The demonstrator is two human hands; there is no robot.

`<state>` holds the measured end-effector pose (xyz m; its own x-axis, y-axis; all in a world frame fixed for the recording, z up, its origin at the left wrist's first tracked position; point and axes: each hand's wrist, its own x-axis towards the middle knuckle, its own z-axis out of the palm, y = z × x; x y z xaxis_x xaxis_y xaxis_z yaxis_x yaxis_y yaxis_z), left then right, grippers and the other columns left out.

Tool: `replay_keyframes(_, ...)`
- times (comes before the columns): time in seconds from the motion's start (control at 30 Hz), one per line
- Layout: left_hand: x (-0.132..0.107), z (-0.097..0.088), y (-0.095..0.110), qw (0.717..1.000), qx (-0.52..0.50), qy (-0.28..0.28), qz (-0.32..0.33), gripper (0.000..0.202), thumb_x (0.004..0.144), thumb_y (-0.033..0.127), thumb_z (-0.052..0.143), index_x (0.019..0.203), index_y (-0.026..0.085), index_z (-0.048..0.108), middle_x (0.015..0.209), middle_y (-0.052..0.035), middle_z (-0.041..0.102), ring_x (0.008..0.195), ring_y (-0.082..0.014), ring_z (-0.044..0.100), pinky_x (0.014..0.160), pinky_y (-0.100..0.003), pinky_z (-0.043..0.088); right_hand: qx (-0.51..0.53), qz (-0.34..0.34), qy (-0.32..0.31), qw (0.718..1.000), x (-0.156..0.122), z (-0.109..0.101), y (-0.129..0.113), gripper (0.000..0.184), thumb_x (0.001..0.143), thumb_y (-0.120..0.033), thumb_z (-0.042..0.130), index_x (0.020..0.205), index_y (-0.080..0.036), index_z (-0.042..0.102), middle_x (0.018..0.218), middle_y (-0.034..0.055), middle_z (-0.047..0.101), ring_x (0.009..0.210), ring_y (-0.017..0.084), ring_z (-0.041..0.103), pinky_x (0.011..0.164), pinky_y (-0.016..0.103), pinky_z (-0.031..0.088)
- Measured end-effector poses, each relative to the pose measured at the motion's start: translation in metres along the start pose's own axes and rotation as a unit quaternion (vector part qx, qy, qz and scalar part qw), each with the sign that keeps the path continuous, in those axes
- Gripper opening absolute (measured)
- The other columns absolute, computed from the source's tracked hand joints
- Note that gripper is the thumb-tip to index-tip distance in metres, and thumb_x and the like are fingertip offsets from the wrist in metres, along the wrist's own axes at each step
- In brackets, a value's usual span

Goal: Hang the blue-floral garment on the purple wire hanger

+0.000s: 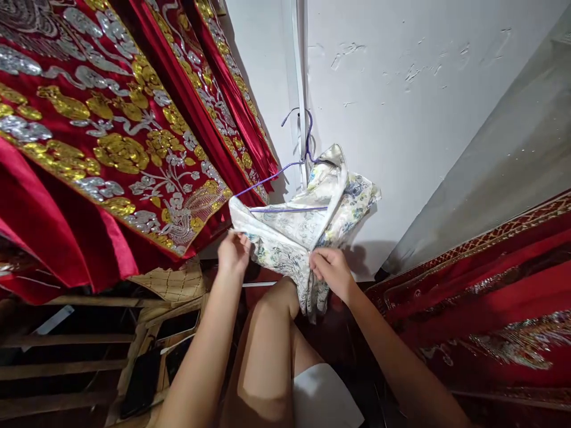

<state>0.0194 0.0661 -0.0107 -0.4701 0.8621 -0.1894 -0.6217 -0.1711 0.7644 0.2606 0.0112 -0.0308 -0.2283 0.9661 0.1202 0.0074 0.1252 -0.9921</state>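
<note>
A cream garment with a blue floral print (307, 220) hangs on a purple wire hanger (285, 172) hooked against the white wall. My left hand (232, 252) pinches the garment's lower left edge, fingers closed on the cloth. My right hand (332, 270) grips the bunched fabric at the lower middle, fingers curled round it. My raised knee (276, 303) sits just under the garment, between both forearms.
Red garments with gold and silver embroidery (111, 142) hang at the left, close to the hanger. More red embroidered cloth (491, 297) lies at the right. A white pipe (300, 89) runs down the wall. Wooden slats (66, 345) and a tan quilted piece (172, 282) sit low left.
</note>
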Motion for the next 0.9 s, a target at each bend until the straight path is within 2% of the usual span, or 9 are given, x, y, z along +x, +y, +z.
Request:
replay_keyframes(0.17,-0.027,-0.014,-0.046,0.981,0.158,-0.099,-0.043,0.017,0.066,0.012,0.081,0.071,0.012,0.064,0.067,-0.001,0.065,0.063,-0.0132,0.058,0.06,-0.021,0.044,-0.007,0.048,-0.099,0.994,-0.014,-0.015,0.016,0.027,0.081,-0.032,0.052,0.056,-0.021,0.054,0.042,-0.0055,0.043,0.041,0.009,0.037,0.048,0.025,0.028)
replay_keyframes(0.27,-0.045,-0.01,-0.043,0.934,0.276,-0.226,-0.002,0.032,0.075,0.043,0.081,0.077,0.015,0.066,0.069,0.0007,0.061,0.062,-0.012,0.051,0.058,-0.021,0.04,-0.05,0.095,-0.192,0.975,-0.019,-0.028,0.024,0.028,0.084,-0.03,0.054,0.058,-0.02,0.056,0.042,-0.0046,0.044,0.043,0.01,0.039,0.049,0.025,0.031)
replay_keyframes(0.4,-0.076,0.012,-0.03,0.903,0.256,-0.34,0.051,0.04,0.09,0.057,0.066,0.083,0.018,0.061,0.081,-0.0024,0.061,0.072,-0.0155,0.054,0.065,-0.025,0.044,-0.05,0.049,-0.078,0.994,-0.012,-0.036,0.023,0.033,0.094,-0.044,0.055,0.073,-0.02,0.064,0.065,0.0013,0.06,0.061,0.016,0.052,0.06,0.028,0.042)
replay_keyframes(0.47,-0.095,0.026,-0.026,0.864,0.275,-0.414,0.081,0.035,0.096,0.052,0.06,0.084,0.019,0.061,0.09,-0.0053,0.064,0.082,-0.019,0.058,0.075,-0.03,0.048,0.003,0.028,-0.025,0.999,-0.005,-0.036,0.02,0.042,0.096,-0.058,0.052,0.082,-0.022,0.068,0.08,0.005,0.066,0.076,0.02,0.059,0.072,0.032,0.048)
replay_keyframes(0.57,-0.118,0.04,-0.024,0.763,0.354,-0.526,0.129,0.022,0.101,0.038,0.057,0.089,0.021,0.066,0.106,-0.009,0.067,0.104,-0.0231,0.062,0.097,-0.036,0.047,0.116,0.086,-0.082,0.986,0.001,-0.034,0.014,0.06,0.091,-0.077,0.046,0.085,-0.023,0.072,0.083,0.0076,0.069,0.09,0.026,0.065,0.083,0.036,0.052)
replay_keyframes(0.63,-0.125,0.043,-0.025,0.716,0.4,-0.548,0.163,0.017,0.102,0.031,0.054,0.097,0.023,0.067,0.117,-0.0101,0.065,0.116,-0.0235,0.06,0.106,-0.037,0.044,0.188,0.145,-0.143,0.961,0.001,-0.034,0.009,0.072,0.085,-0.087,0.043,0.09,-0.022,0.074,0.081,0.0087,0.07,0.091,0.028,0.067,0.08,0.037,0.055)
replay_keyframes(0.7,-0.123,0.041,-0.027,0.707,0.431,-0.524,0.198,0.017,0.102,0.032,0.053,0.113,0.025,0.065,0.134,-0.0121,0.059,0.131,-0.0253,0.053,0.114,-0.04,0.039,0.228,0.173,-0.178,0.942,-0.001,-0.036,0.002,0.079,0.08,-0.092,0.041,0.094,-0.022,0.074,0.08,0.0093,0.07,0.088,0.028,0.068,0.076,0.037,0.056)
replay_keyframes(0.8,-0.11,0.031,-0.03,0.721,0.462,-0.487,0.171,0.051,0.099,0.041,0.059,0.146,0.026,0.046,0.152,-0.0146,0.048,0.143,-0.029,0.042,0.121,-0.045,0.032,0.161,0.145,-0.262,0.94,-0.006,-0.044,-0.011,0.059,0.073,-0.078,0.067,0.088,-0.021,0.074,0.075,0.0051,0.068,0.074,0.022,0.065,0.068,0.032,0.053)
replay_keyframes(0.9,-0.096,0.013,-0.032,0.689,0.485,-0.536,0.051,0.049,0.101,0.054,0.048,0.134,0.019,0.057,0.126,-0.0117,0.066,0.12,-0.0287,0.06,0.106,-0.04,0.047,-0.016,0.109,-0.292,0.95,-0.008,-0.054,-0.029,0.029,0.064,-0.041,0.083,0.078,-0.018,0.073,0.069,0.0009,0.066,0.064,0.017,0.058,0.059,0.027,0.047)
